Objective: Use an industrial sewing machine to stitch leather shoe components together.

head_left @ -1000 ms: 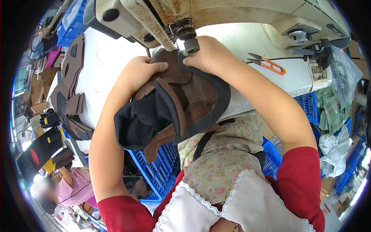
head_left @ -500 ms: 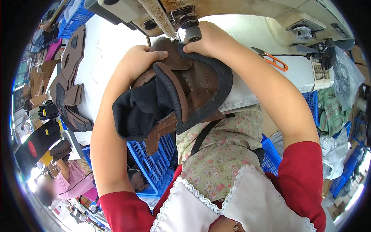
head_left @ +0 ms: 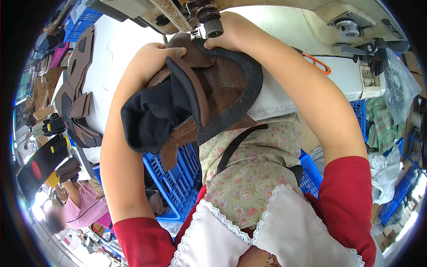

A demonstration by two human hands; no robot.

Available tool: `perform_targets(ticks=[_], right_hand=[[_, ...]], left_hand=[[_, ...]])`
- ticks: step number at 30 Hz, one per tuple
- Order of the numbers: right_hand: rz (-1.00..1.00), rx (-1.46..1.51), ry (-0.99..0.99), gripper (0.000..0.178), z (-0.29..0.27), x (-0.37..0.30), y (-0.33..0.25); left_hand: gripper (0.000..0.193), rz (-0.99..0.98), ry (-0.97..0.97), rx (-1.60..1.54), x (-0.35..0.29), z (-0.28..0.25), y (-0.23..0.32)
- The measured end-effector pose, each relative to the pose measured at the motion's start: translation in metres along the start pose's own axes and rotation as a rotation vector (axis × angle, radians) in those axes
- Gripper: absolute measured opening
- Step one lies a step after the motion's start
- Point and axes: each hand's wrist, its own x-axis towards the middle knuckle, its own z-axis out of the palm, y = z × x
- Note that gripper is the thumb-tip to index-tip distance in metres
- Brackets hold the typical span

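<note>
A brown leather shoe upper point(head_left: 209, 93) with a dark padded collar and black fabric lining hangs over the front edge of the white sewing table point(head_left: 111, 58). My left hand point(head_left: 153, 55) grips its left side. My right hand point(head_left: 229, 31) presses its top edge beside the presser foot point(head_left: 212, 24) of the sewing machine point(head_left: 284, 13). The needle itself is hidden behind the machine head.
A stack of brown and black cut shoe pieces point(head_left: 75, 98) lies at the table's left. Orange-handled snips point(head_left: 316, 63) rest to the right. Blue plastic crates point(head_left: 173, 178) stand under the table. Another person in pink point(head_left: 84, 207) sits at lower left.
Both hands have pushed the shoe upper up toward the presser foot, and the piece has turned slightly so more of the black lining hangs at the left.
</note>
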Motion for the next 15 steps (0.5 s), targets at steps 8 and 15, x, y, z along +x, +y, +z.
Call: perform_targets(ticks=[8, 15], right_hand=[[-0.036, -0.024, 0.028, 0.038, 0.010, 0.013, 0.021], [-0.077, -0.052, 0.053, 0.042, 0.014, 0.020, 0.028]], left_hand=[[0.040, -0.025, -0.020, -0.016, 0.007, -0.002, -0.002], [0.040, -0.054, -0.042, 0.091, 0.017, -0.006, -0.006]])
